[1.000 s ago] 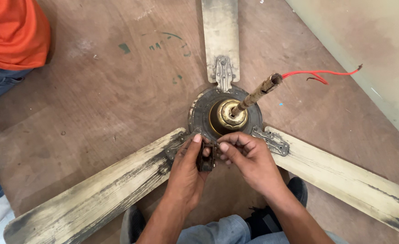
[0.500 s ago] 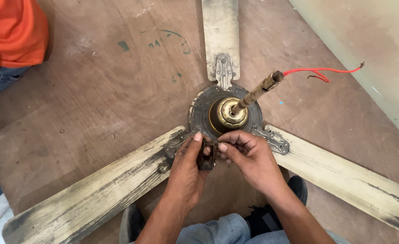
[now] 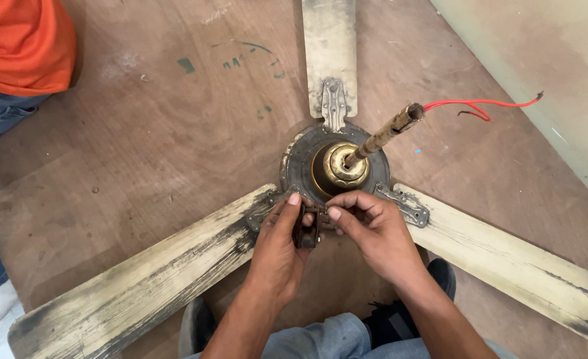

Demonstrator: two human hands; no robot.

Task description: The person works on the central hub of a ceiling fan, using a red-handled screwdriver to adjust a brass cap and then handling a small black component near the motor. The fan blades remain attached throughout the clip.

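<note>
An old three-bladed ceiling fan lies on the brown floor, its dark round motor housing (image 3: pixel 298 159) in the middle with a brass hub (image 3: pixel 339 167) and a rusty down rod (image 3: pixel 385 133) sticking up. Red wires (image 3: pixel 480 104) trail from the rod's tip. My left hand (image 3: pixel 279 251) and my right hand (image 3: pixel 372 230) meet at the housing's near edge, both pinching a small dark boxy part (image 3: pixel 306 229). Fingers hide how that part joins the housing.
Dirty cream blades reach away at the top (image 3: pixel 329 46), the lower left (image 3: pixel 134 286) and the lower right (image 3: pixel 507 259). Another person in an orange shirt (image 3: pixel 18 43) and jeans sits at the upper left. A pale wall (image 3: pixel 560 80) runs along the right.
Both hands stay at the housing's near edge on the small dark part, with only slight finger shifts. The fan has not moved.
</note>
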